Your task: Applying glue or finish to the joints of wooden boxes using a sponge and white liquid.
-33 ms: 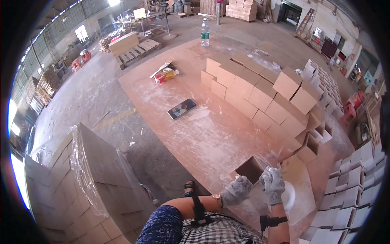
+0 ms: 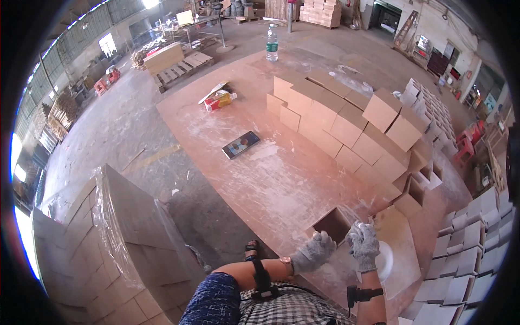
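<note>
An open brown cardboard box (image 2: 332,221) sits on the reddish tabletop, its dark inside facing up. My left hand (image 2: 314,252), in a grey knit glove, has its fingers curled at the near left edge of the box. At the near right edge is my right hand (image 2: 363,246), gloved the same way, with bent fingers pressed against the cardboard. Both hands hide part of the near rim. Beside the right hand lies a white round dish (image 2: 386,260), partly covered by that hand, on a pale board (image 2: 403,235).
Brown boxes (image 2: 330,119) are stacked along the table's right side. A phone (image 2: 241,144), a red packet (image 2: 218,102) and a water bottle (image 2: 272,43) lie or stand farther off. Plastic-wrapped cartons (image 2: 135,233) rise at the left; grey-white boxes (image 2: 463,260) fill the right.
</note>
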